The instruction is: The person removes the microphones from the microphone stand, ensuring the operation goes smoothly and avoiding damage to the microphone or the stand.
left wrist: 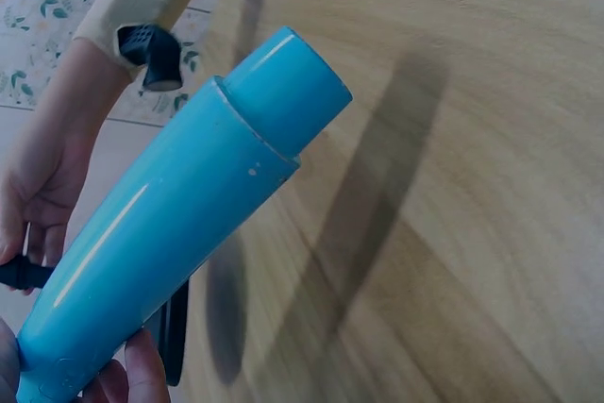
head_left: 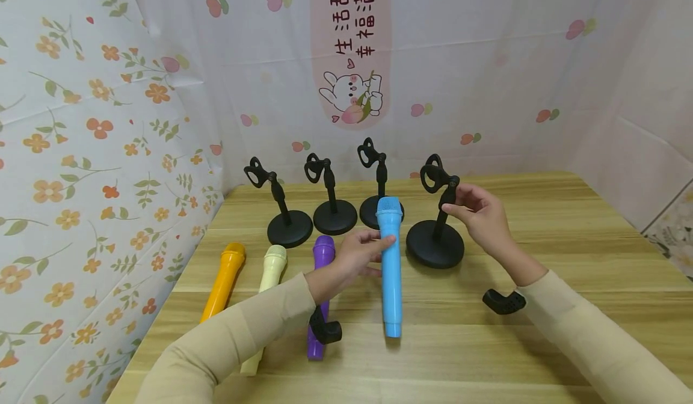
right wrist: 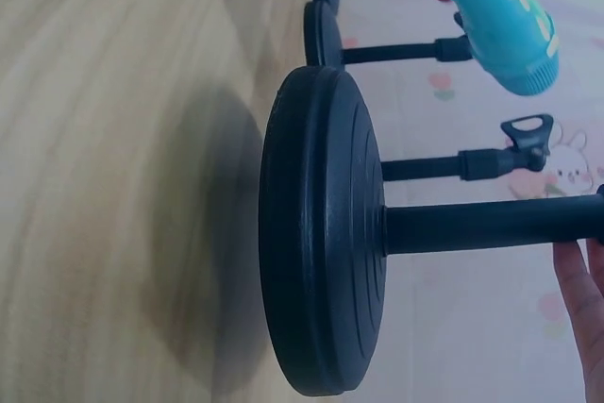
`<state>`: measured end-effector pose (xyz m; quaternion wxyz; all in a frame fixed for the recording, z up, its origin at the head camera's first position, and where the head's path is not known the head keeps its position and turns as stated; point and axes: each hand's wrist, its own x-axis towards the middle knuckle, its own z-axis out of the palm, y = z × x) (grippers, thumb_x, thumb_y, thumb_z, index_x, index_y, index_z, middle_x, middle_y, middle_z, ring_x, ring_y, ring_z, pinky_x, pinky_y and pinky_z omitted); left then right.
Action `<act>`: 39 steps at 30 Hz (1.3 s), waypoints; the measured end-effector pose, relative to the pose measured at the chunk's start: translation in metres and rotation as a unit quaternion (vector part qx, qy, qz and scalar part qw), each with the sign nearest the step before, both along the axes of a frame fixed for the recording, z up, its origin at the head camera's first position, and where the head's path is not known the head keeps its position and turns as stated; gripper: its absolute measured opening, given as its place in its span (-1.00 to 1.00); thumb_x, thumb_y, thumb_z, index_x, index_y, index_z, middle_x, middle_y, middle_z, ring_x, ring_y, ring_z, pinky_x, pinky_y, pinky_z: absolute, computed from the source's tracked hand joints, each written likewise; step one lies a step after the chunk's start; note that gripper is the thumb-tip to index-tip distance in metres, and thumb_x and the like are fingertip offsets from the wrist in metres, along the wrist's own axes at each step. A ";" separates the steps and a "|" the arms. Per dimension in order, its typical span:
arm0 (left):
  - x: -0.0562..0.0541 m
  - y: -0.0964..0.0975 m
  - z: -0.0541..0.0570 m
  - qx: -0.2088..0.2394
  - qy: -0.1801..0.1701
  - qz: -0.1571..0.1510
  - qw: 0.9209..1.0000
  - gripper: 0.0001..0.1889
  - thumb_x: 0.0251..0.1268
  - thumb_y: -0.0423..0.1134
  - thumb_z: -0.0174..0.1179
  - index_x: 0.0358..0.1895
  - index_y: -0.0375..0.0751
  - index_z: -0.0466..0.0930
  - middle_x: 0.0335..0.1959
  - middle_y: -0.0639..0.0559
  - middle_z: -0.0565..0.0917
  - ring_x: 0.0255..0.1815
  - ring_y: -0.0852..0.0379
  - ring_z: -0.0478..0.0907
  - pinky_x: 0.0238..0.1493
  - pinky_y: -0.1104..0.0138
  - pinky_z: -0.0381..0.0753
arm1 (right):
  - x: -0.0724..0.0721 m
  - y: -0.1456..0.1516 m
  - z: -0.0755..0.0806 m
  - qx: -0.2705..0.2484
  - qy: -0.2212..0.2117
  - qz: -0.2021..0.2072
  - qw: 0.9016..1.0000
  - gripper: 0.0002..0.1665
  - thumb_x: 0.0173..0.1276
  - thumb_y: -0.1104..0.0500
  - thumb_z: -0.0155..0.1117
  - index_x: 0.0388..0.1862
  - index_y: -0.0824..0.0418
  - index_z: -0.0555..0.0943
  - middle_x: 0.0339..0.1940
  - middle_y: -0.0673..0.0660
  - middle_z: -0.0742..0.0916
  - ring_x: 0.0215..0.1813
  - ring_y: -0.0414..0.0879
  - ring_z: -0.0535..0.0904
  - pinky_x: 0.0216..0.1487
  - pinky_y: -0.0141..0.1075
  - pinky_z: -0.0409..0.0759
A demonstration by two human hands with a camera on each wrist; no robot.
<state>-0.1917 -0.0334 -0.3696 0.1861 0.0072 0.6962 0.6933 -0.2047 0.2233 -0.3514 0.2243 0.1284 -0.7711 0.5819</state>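
In the head view my left hand (head_left: 354,255) grips a light blue microphone (head_left: 391,287) around its upper body, thumb across the front. Its ribbed head points up and away from me, the narrower tail end toward me. The left wrist view shows that tail end (left wrist: 288,92) over the tabletop, its shadow apart from it. My right hand (head_left: 486,216) pinches the upright pole of the rightmost black microphone stand (head_left: 435,245), just below its clip. This stand is upright, with the open clip (head_left: 433,174) tilted to the left. Its round base (right wrist: 321,233) fills the middle of the right wrist view.
Three more black stands with vacant clips, a left one (head_left: 290,229), a middle one (head_left: 335,217) and a right one (head_left: 381,175), line the table's back. Orange (head_left: 223,284), cream (head_left: 272,269) and purple (head_left: 323,254) microphones lie at the left, partly behind my left arm. Printed cloth (head_left: 460,91) hangs behind.
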 end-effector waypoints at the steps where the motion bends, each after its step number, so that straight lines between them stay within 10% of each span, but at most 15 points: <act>1: 0.000 0.000 -0.001 -0.002 -0.001 0.000 1.000 -0.60 0.24 -0.06 0.35 0.01 -0.27 0.61 -0.22 -0.08 0.66 -0.28 0.05 0.65 -0.33 0.10 0.71 | -0.002 0.001 0.000 0.002 -0.001 -0.003 1.000 -0.61 0.20 0.40 0.42 0.00 0.49 0.55 -0.31 -0.07 0.65 -0.23 -0.26 0.58 -0.17 -0.54 0.57; 39: 0.008 0.007 -0.024 -0.047 -0.030 0.007 0.998 -0.61 0.22 -0.08 0.38 -0.05 -0.32 0.60 -0.26 -0.13 0.64 -0.36 0.02 0.65 -0.41 0.13 0.71 | -0.067 0.018 0.003 -0.019 -0.033 -0.054 0.998 -0.54 0.26 0.19 0.41 0.10 0.34 0.59 -0.26 -0.11 0.66 -0.16 -0.27 0.58 -0.16 -0.52 0.57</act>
